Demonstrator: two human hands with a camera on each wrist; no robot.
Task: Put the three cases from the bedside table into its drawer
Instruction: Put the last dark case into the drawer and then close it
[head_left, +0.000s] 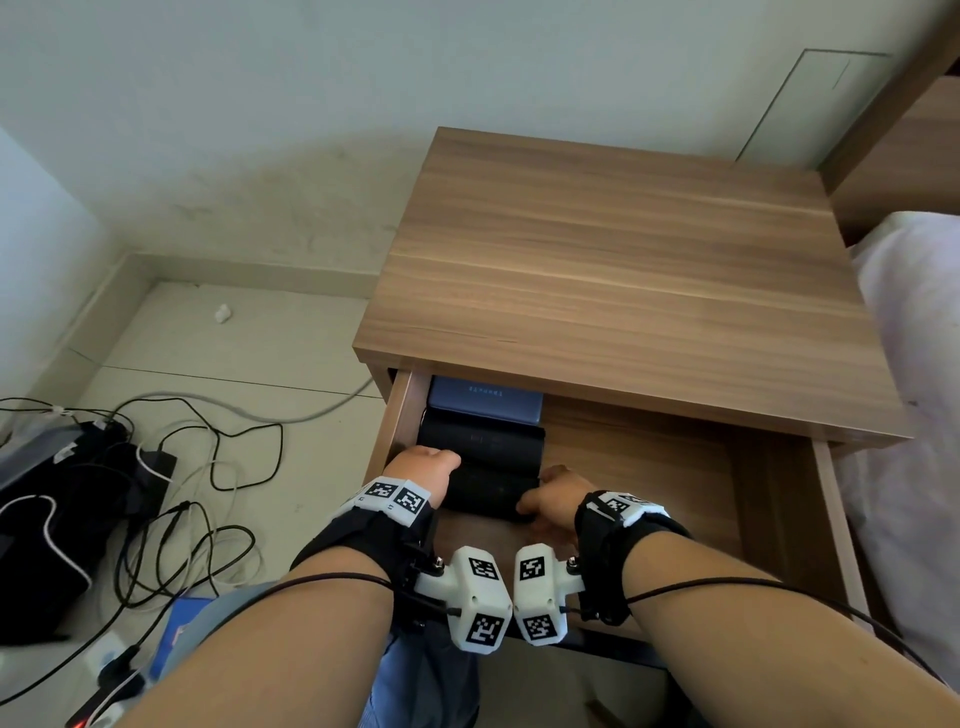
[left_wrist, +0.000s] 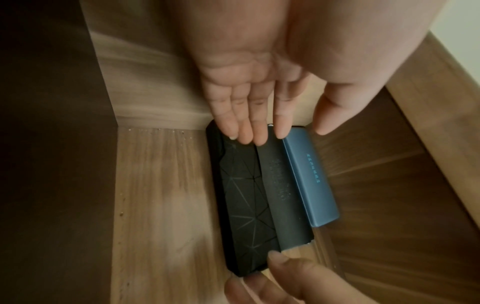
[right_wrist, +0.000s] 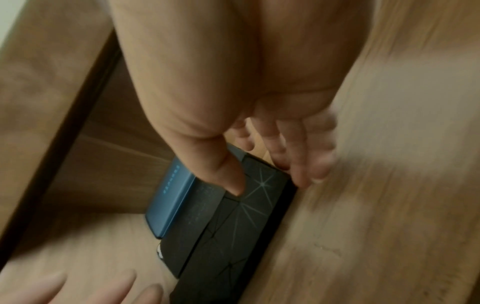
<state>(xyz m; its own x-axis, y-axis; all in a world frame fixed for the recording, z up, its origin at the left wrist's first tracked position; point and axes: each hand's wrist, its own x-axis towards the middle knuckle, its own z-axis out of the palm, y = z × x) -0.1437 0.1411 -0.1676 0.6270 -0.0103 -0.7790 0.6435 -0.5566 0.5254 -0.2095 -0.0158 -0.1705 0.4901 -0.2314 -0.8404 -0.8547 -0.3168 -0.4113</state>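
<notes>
All three cases already lie in the drawer (head_left: 826, 519), packed against its wall at 9 o'clock, and the counter (head_left: 623, 270) top above carries none. The left hand (head_left: 423, 470) has straight, released fingers (left_wrist: 259, 131) resting on one end of the patterned case (head_left: 488, 493); the right hand (head_left: 550, 501) presses the other end, thumb on the lid, fingers (right_wrist: 306, 164) along the near edge, loosely extended rather than gripping. Each case lies flat with its long axis running 9 to 3, stacked in a row toward 12: patterned case nearest, plain black case (head_left: 483, 441) next, blue case (head_left: 485, 397) deepest. Risks, I'd judge: an uneven push could skew the row or ride one case onto its neighbour, and fingers could get caught if the drawer is shut too soon.
</notes>
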